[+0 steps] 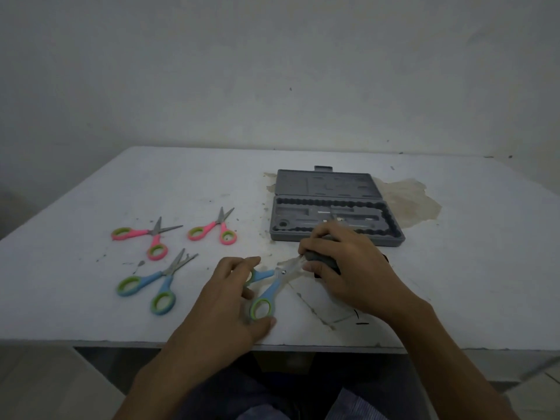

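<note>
A pair of blue scissors with green handle rings (270, 287) lies opened in front of me near the table's front edge. My left hand (230, 298) grips its handles, one ring showing between thumb and fingers. My right hand (345, 265) is curled round a dark grey tool handle (321, 259), held right at the blurred blades; its tip is hidden.
An open grey tool case (336, 207) lies behind my right hand. Two pink scissors (148, 237) (213, 230) and another blue pair (154, 283) lie at the left. The white table (91, 313) has a stained patch at the right and a wall behind.
</note>
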